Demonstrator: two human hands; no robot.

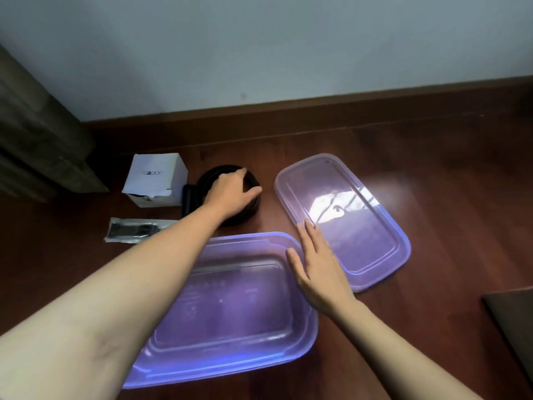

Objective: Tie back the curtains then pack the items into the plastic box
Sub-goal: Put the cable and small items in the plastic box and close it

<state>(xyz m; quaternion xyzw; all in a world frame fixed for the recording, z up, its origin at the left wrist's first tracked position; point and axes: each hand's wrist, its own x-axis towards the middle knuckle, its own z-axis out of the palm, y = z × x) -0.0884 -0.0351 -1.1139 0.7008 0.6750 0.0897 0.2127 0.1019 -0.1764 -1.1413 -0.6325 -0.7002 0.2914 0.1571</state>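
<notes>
The plastic box (219, 368) lay open on the floor (432, 174), the right hand (317, 272) flat at its far-right corner, fingers straight and released. The lid (360, 226) lay right of the box. Beyond the box, the left hand (230, 194) grasped a coiled belt (208, 176).

probably a room in a home: dark reddish wooden floor (432, 168) running to a matching skirting board (317, 106) under a plain pale wall (259, 39), blurred folds of curtain (34, 134) hanging at the left edge.
</notes>
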